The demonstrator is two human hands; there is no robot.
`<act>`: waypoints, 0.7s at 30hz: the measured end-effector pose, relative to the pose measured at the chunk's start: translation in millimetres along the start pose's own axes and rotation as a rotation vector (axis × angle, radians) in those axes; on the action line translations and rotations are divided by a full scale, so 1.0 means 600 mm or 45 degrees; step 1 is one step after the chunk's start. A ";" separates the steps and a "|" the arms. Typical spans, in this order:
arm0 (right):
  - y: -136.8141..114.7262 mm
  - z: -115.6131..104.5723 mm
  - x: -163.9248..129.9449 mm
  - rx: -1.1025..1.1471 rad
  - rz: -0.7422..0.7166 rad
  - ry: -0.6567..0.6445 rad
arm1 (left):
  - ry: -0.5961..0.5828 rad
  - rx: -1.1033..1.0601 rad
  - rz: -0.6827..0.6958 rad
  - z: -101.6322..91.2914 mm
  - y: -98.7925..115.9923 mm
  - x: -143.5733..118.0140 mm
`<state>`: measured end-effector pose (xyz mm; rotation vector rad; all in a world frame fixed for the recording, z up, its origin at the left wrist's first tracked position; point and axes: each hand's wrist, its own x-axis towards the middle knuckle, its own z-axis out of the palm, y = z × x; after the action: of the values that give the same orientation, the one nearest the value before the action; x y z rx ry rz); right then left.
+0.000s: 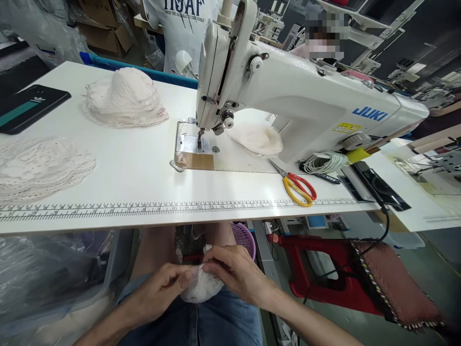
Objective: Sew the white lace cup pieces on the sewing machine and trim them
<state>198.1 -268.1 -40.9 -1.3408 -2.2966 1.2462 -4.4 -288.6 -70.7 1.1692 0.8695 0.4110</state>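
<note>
A small white lace fabric piece (203, 287) is held over my lap, below the table edge. My left hand (173, 286) pinches its left side between thumb and fingers. On the other side my right hand (232, 271) grips its upper right edge, fingers closed. The two hands are close together, and the fingertips hide part of the cloth. In front of them stands a white sewing machine (306, 91), with its presser foot (199, 139) over the metal plate. Another pale fabric piece (257, 138) lies under the machine arm.
Stacks of cream fabric pieces (124, 98) and lace pieces (43, 166) lie on the left, near a black phone (32, 108). Scissors (297, 187) and a coiled cord (325, 162) lie on the right. A red stool (324, 269) stands beside me. Another person (187, 33) is behind the table.
</note>
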 end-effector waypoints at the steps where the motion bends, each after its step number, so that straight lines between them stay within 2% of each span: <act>1: -0.002 0.000 -0.001 -0.013 0.000 0.002 | 0.004 0.012 0.005 0.001 0.003 -0.001; 4: -0.003 0.001 -0.004 0.027 -0.017 -0.016 | 0.018 0.122 0.006 0.004 0.008 -0.002; 9: 0.010 -0.002 -0.006 0.275 -0.015 -0.110 | 0.143 0.250 -0.089 0.003 0.011 -0.002; 11: 0.013 -0.006 -0.005 0.324 -0.021 -0.153 | 0.109 0.260 -0.107 0.000 0.017 -0.004; 16: 0.009 -0.010 0.005 0.321 -0.210 -0.162 | 0.036 0.347 -0.162 -0.006 0.034 -0.006; 21: 0.018 -0.007 0.012 0.583 -0.193 -0.258 | 0.008 0.404 -0.205 -0.016 0.035 -0.014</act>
<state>202.9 -257.8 -48.1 -0.9024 -2.0055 1.7804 -13.7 -280.6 -49.9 1.3757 1.0525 0.1473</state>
